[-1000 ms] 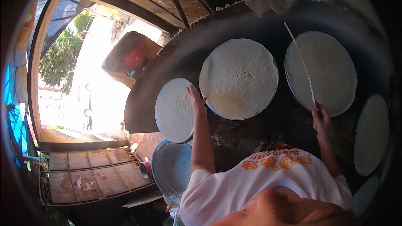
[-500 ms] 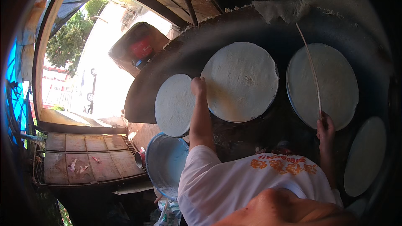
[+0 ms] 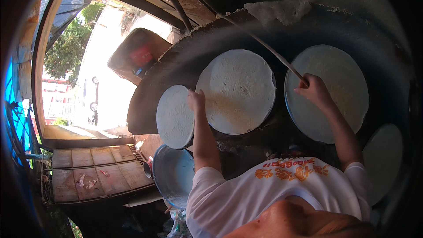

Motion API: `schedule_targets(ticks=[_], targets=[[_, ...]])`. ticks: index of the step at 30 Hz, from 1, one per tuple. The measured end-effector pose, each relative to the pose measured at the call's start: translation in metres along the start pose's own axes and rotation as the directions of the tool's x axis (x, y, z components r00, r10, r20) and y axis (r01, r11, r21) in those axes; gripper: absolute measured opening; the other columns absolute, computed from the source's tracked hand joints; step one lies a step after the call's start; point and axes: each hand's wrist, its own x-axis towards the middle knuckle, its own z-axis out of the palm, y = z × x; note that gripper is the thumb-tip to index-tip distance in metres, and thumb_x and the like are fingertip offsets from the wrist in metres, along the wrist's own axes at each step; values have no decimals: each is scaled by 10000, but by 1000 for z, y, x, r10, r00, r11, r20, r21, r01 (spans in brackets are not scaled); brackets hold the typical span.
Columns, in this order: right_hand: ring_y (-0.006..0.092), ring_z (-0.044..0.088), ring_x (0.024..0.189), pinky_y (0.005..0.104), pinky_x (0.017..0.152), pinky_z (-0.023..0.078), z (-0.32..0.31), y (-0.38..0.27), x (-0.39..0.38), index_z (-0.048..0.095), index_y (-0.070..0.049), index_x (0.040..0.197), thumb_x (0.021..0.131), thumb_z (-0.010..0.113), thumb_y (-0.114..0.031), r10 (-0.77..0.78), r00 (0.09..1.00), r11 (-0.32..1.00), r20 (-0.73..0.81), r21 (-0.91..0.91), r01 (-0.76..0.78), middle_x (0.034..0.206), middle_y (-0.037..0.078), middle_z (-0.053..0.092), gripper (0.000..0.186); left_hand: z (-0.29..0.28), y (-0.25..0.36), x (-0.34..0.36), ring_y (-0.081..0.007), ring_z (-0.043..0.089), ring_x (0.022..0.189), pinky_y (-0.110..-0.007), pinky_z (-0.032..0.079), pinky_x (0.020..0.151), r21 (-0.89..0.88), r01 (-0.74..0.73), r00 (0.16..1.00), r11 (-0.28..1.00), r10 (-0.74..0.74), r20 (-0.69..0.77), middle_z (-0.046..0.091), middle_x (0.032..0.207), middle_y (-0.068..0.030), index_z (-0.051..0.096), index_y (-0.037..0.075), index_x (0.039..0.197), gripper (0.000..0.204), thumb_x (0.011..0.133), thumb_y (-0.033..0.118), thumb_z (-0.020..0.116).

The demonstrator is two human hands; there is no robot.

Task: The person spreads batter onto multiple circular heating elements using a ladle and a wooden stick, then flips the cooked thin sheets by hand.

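My right hand [image 3: 313, 89] is closed around one end of a long thin wooden stick [image 3: 269, 49], which slants up and left past the far rim. Below that hand lies the right pale round flatbread [image 3: 330, 105] on its round griddle. My left hand [image 3: 196, 100] is closed, fingers curled, where the smaller left flatbread [image 3: 174, 117] meets the middle flatbread [image 3: 238, 92]. Whether it pinches an edge is too small to make out. The middle flatbread has a browned patch near my left hand.
Another pale disc [image 3: 383, 163] sits at the far right in shadow. A blue-rimmed tub [image 3: 165, 185] with whitish contents stands at lower left, beside a tiled ledge [image 3: 94, 169]. A dark, crusted curved rim [image 3: 189, 44] encloses the griddles. A box-like container [image 3: 141, 55] stands beyond it.
My right hand has risen from the right griddle's near edge, and the stick has swung from near upright to slanting left. My left hand stays between the left and middle discs. The view has shifted slightly.
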Motion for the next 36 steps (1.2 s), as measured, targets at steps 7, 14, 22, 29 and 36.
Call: schedule_targets(ticks=[7,14,22,29,36], targets=[[367,537,956,456,837,437,116,33,218,585,-26,802,694,618,-113,-568,822,760,-34,-405,508,980,192,553,142,-7,30,-19,-366,491,1048,-439,398,888,-118,-81,995,990,74,-65,504,1149,-199,396,70,1304,596,776,255,602],[350,561,781,463,638,434,126,-16,206,501,-78,788,721,573,-84,-543,839,754,41,-417,509,745,130,561,98,-30,-40,-66,-318,567,894,-400,454,769,-364,-108,986,925,53,-157,574,998,-175,484,2,1195,435,812,180,585],[310,581,807,428,664,473,121,-105,110,468,-63,805,708,605,-15,-683,723,693,-107,-408,594,783,101,576,174,-72,-87,-99,-237,591,807,-350,482,729,-566,10,990,825,-89,-113,594,937,-138,520,-14,1146,342,841,135,566],[282,588,798,404,626,471,92,-148,17,471,-85,806,657,640,-41,-736,635,666,-234,-421,616,776,74,575,229,-47,-60,-6,-337,419,1162,-401,344,959,-652,-267,955,709,287,-78,426,1275,-214,276,76,1372,676,788,129,611],[250,567,638,346,552,418,26,-88,-157,514,-66,753,693,679,-68,-336,673,935,-659,-150,320,673,92,537,175,-44,75,-25,-159,511,995,-348,387,901,-995,75,509,64,856,94,553,1113,-56,513,68,1148,309,865,185,548]])
